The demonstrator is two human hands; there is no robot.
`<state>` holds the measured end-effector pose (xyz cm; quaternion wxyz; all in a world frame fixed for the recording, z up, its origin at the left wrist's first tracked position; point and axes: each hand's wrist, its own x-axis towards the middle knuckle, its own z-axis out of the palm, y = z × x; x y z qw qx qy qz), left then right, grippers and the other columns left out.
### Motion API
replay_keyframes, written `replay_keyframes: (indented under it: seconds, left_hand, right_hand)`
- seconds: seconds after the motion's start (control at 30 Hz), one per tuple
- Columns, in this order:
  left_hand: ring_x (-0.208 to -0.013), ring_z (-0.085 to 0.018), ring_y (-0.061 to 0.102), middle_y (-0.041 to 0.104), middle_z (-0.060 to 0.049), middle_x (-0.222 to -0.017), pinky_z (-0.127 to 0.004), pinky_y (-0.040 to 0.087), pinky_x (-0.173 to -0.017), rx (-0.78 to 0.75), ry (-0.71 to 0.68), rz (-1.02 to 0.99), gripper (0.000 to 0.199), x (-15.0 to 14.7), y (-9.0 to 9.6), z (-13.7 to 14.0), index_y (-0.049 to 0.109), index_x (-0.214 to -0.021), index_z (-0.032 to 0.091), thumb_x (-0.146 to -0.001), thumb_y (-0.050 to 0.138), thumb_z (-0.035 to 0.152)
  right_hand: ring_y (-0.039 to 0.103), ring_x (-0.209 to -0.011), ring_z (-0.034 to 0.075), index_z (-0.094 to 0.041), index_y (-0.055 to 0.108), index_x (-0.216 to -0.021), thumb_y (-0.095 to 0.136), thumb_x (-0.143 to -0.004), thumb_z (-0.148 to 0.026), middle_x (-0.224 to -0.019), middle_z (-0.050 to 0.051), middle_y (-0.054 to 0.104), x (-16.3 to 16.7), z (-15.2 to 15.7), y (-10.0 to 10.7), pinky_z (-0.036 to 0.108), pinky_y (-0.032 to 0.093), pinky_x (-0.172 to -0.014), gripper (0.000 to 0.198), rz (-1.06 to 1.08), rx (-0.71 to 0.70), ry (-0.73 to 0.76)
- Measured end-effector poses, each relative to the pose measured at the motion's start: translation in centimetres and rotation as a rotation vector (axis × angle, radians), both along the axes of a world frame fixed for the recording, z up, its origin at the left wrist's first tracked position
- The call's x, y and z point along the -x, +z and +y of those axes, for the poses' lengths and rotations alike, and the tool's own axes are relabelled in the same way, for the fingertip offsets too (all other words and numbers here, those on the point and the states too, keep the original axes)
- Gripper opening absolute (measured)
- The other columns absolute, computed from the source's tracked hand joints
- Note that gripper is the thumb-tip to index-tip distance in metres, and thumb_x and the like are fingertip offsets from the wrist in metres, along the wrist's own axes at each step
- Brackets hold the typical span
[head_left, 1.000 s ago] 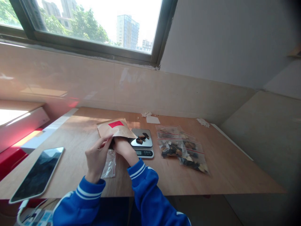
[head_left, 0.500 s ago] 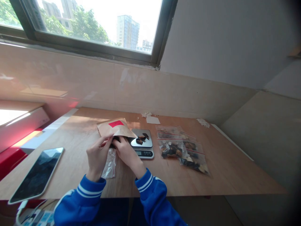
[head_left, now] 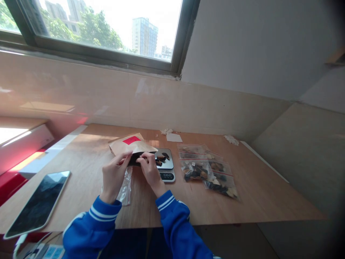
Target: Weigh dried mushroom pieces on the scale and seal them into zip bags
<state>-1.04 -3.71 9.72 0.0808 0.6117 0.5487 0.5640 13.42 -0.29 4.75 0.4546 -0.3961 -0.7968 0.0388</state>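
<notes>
A brown paper bag [head_left: 144,146] with a red label lies with its dark mouth facing me. My left hand [head_left: 113,177] is closed on the left edge of that mouth, thumb and fingers pinching the paper. At the right side of the opening my right hand [head_left: 151,172] has its fingers pinched on the lower lip; whether they also hold something inside is hidden. Behind the right hand stands a digital kitchen scale [head_left: 169,166], carrying a few dark dried slices [head_left: 165,156], partly covered by the bag and hand. A clear zip bag [head_left: 125,190] lies flat under my wrists.
Several zip bags [head_left: 198,171] of dark and pale dried pieces lie overlapping right of the scale. A tablet [head_left: 39,205] with a cable plugged in rests at the left front edge. White paper [head_left: 174,137] and crumpled tissue [head_left: 231,140] lie along the back.
My hands have spread slightly apart, and the bag's mouth gapes wider with its dark inside showing. The bag's right corner and my right hand now cover more of the scale.
</notes>
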Motion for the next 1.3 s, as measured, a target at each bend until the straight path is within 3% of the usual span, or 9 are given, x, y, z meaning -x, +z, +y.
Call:
replay_keyframes:
  seconds: [0.27,0.53,0.67,0.8,1.1,1.3]
  left_hand:
    - [-0.075,-0.016,0.072,0.076,0.002,-0.083,-0.020,0.055,-0.067,-0.010,0.036,0.002,0.023,0.2,0.2,0.3,0.074,-0.095,0.027,-0.086,0.059,0.042]
    - [-0.075,-0.016,0.072,0.076,0.002,-0.082,-0.020,0.053,-0.068,-0.002,0.070,0.004,0.021,0.7,-0.1,1.0,0.074,-0.095,0.026,-0.085,0.062,0.039]
    - [-0.074,-0.015,0.072,0.076,0.002,-0.084,-0.020,0.054,-0.065,-0.009,0.068,-0.018,0.023,0.9,-0.1,1.0,0.074,-0.095,0.025,-0.085,0.061,0.041]
    - [-0.074,-0.016,0.072,0.076,0.002,-0.085,-0.021,0.054,-0.066,-0.018,0.072,-0.018,0.023,1.0,-0.3,1.1,0.074,-0.094,0.024,-0.084,0.061,0.041]
    - [-0.073,-0.015,0.072,0.076,0.002,-0.082,-0.020,0.054,-0.065,-0.041,0.060,0.018,0.022,1.1,-0.5,1.0,0.075,-0.095,0.025,-0.085,0.062,0.041]
    - [-0.072,-0.015,0.072,0.076,0.003,-0.081,-0.020,0.054,-0.065,-0.040,0.059,0.021,0.023,1.2,-0.5,1.0,0.075,-0.095,0.026,-0.085,0.062,0.041]
  right_hand:
    - [0.057,-0.104,0.018,-0.027,0.067,-0.101,0.045,-0.096,-0.020,-0.107,0.007,0.054,-1.0,2.3,-0.9,0.034,0.049,-0.096,0.023,0.096,-0.048,-0.023]
    - [0.057,-0.094,0.019,-0.021,0.061,-0.105,0.042,-0.097,-0.027,-0.099,0.008,0.055,-4.4,2.4,-0.7,0.035,0.049,-0.087,0.022,0.301,-0.079,-0.224]
    - [0.056,-0.080,0.017,-0.018,0.057,-0.097,0.044,-0.096,-0.035,-0.087,0.004,0.058,-7.3,2.6,-0.4,0.031,0.048,-0.078,0.021,0.386,0.022,-0.330]
    - [0.057,-0.080,0.017,-0.019,0.056,-0.090,0.043,-0.096,-0.039,-0.085,0.004,0.061,-9.5,3.0,-1.2,0.029,0.047,-0.075,0.025,0.313,0.150,-0.280]
    - [0.056,-0.086,0.020,-0.020,0.058,-0.096,0.041,-0.094,-0.051,-0.093,0.007,0.058,-10.4,3.5,-2.6,0.034,0.045,-0.083,0.035,0.247,0.299,-0.268]
    - [0.055,-0.098,0.020,-0.021,0.054,-0.096,0.027,-0.093,-0.034,-0.098,0.007,0.058,-11.7,4.8,-3.3,0.036,0.041,-0.094,0.030,0.452,0.399,-0.312]
